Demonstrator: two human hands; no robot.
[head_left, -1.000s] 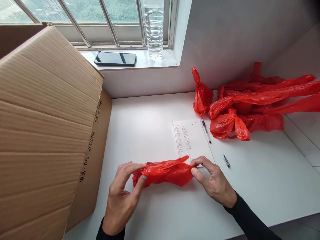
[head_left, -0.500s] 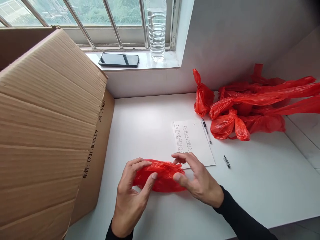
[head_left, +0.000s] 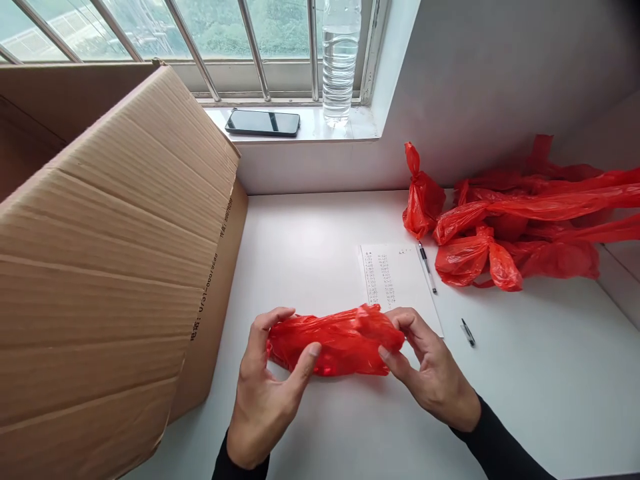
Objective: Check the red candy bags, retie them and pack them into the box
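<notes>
Between my two hands is a crumpled red plastic bag point(head_left: 345, 343), gathered into a long bundle just above the white table; what it contains, if anything, is hidden. My left hand point(head_left: 273, 380) grips its left end, with the thumb in front and the fingers behind. At the right end, my right hand point(head_left: 430, 367) pinches the plastic between thumb and fingers. Just beyond the bag lies a sheet of paper point(head_left: 395, 273) with handwritten columns, its near edge partly covered by the bag and my right hand.
A large open cardboard box point(head_left: 115, 267) fills the left side. Several knotted red bags point(head_left: 525, 227) are piled at the back right. A pen point(head_left: 427, 267) and its cap-like piece point(head_left: 468, 333) lie nearby. A phone point(head_left: 263, 123) and a water bottle point(head_left: 341, 67) occupy the windowsill.
My right hand has closed on the bag's right end and moved right, stretching the bundle longer. The left hand keeps its hold. The view has shifted slightly left.
</notes>
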